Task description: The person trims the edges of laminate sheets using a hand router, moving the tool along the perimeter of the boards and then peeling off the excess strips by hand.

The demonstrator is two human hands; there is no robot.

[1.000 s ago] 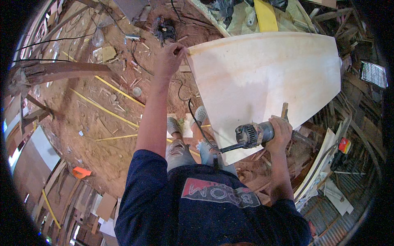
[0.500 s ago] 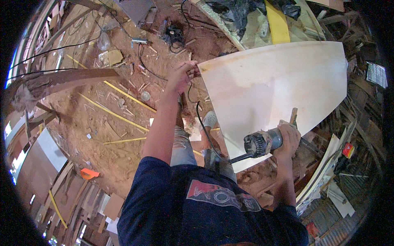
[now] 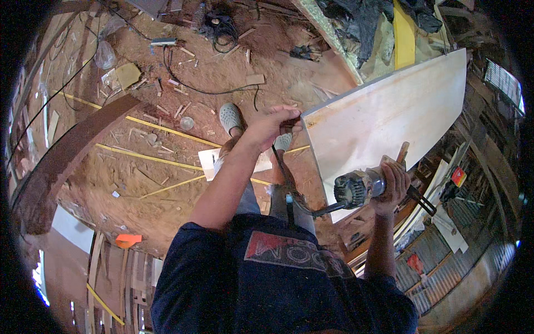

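Observation:
A large pale wooden panel [image 3: 384,117] with one curved edge stands tilted in front of me. My left hand [image 3: 272,127] is closed at its near-left corner, thumb along the top and fingers curled at the edge. My right hand [image 3: 392,186] is wrapped round a corded power tool [image 3: 356,188] with a vented dark motor end and a cylindrical body. The tool is over the panel's lower right part; whether it touches is hard to tell. Its black cord [image 3: 328,212] comes off the vented end toward my waist. The tool's working end is partly hidden by my hand.
Yellow strips [image 3: 167,131] and wood scraps lie on the dirt floor. A curved brown beam [image 3: 78,139] crosses at left. Beyond the panel is a surface with black plastic [image 3: 356,33] and a yellow board [image 3: 404,36]. Corrugated sheets [image 3: 445,273] lie at lower right. A power strip [image 3: 163,42] is at upper left.
The panel has tipped up more steeply, its left corner shifting right and down. My left hand has moved right and down with it. The power tool has barely shifted in my right hand.

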